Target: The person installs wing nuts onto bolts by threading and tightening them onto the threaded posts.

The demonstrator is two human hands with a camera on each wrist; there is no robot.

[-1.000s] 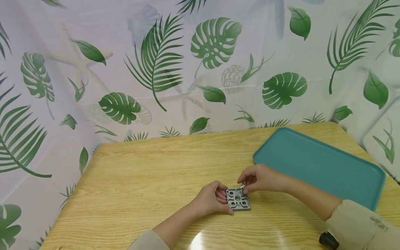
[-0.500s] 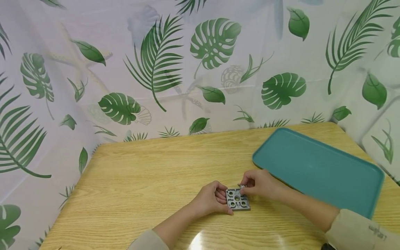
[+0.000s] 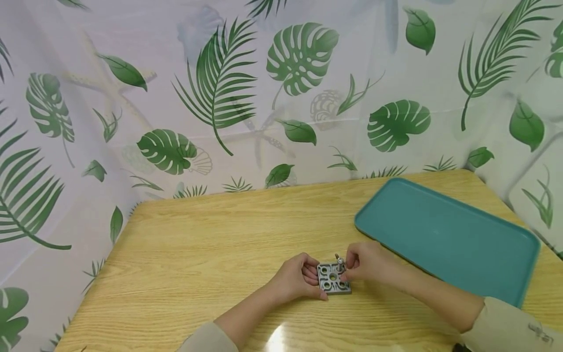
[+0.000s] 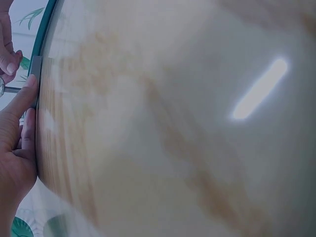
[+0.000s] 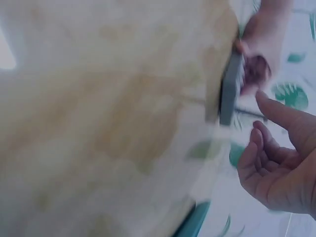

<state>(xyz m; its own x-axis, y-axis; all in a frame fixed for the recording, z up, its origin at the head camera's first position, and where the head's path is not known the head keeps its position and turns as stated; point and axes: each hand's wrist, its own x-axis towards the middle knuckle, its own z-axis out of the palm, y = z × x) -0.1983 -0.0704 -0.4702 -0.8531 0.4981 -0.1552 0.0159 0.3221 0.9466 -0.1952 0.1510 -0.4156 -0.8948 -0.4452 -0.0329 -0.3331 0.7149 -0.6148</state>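
A square grey metal plate (image 3: pixel 335 286) with round holes and grooves lies on the wooden table. My left hand (image 3: pixel 295 279) grips its left side, thumb at the front corner and fingers curled at the back. From the hole at the plate's far right stands a slim silver pin (image 3: pixel 340 264) with a thicker, shiny top. My right hand (image 3: pixel 368 264) is just to the right of this pin, its fingertips close beside it. In the right wrist view, thumb and index finger of the right hand (image 5: pixel 284 158) are apart, with the rod's end near the gap.
A teal tray (image 3: pixel 440 230) lies at the right rear of the wooden table (image 3: pixel 211 244), behind the right forearm. A leaf-print cloth (image 3: pixel 264 98) hangs along the back and sides. A dark object (image 3: pixel 461 347) shows at the bottom edge below the right sleeve.
My right hand has come lower and its fingertips have parted from the pin they pinched; more of the pin now shows, upright on the plate. The left hand and plate have stayed in place.
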